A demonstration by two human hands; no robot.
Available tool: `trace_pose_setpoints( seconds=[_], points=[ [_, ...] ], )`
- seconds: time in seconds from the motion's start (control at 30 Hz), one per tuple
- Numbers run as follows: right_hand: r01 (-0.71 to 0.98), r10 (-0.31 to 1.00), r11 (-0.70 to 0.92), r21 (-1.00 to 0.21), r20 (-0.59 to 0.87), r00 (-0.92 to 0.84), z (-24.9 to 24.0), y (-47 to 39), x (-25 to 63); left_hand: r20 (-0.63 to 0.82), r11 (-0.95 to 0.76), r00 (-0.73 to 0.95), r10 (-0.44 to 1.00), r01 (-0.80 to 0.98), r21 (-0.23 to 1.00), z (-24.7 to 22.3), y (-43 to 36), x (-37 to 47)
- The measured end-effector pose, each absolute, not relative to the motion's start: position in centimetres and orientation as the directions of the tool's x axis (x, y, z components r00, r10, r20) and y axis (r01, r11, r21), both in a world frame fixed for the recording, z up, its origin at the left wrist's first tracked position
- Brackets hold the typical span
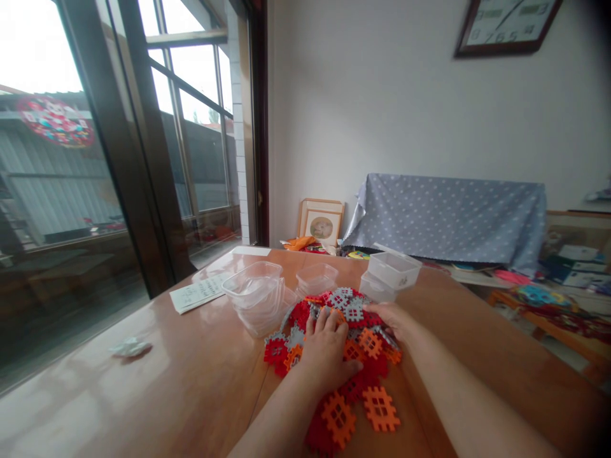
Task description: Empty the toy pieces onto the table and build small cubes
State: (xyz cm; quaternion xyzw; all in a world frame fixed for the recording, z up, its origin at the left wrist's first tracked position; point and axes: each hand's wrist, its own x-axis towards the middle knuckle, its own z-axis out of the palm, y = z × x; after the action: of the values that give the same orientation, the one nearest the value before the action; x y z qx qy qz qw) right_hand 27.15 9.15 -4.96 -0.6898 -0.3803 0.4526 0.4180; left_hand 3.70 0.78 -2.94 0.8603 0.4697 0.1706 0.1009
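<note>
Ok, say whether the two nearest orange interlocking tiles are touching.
Apart: the head view shows brown tabletop between the left tile and the right tile.

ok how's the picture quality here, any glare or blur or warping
In the head view, the sky through the window is washed out white, and pale glare covers the table's left side; also in the head view, the clock looks slanted, the right-hand corners darken, and the clutter at far right looks softer than the near orange pieces.
</note>
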Motion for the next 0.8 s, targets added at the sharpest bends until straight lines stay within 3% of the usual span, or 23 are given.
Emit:
trace_pose_setpoints(
  seconds=[0.17,0.5,0.67,0.8],
  points=[
    [0.073,0.952,-0.272,-0.960,-0.256,0.169,-4.7,8.4,26.4,0.202,-0.549,0.511,0.835,0.766,0.333,-3.1,0.9,3.7],
    [0.194,0.958,-0.076,-0.978,-0.018,0.285,-4.6,8.7,25.3,0.245,-0.541,0.482,0.841,0.735,0.409,-2.7,0.9,3.5],
    [0.264,0.945,0.061,-0.963,0.141,0.295,-1.9,7.7,23.6,0.388,-0.486,0.311,0.868,0.693,0.532,-2.5,1.8,3.4],
    [0.267,0.973,0.108,-0.958,0.157,0.169,0.4,6.2,22.1,0.469,-0.440,0.129,0.874,0.621,0.649,-2.2,2.5,3.0]
  ],
)
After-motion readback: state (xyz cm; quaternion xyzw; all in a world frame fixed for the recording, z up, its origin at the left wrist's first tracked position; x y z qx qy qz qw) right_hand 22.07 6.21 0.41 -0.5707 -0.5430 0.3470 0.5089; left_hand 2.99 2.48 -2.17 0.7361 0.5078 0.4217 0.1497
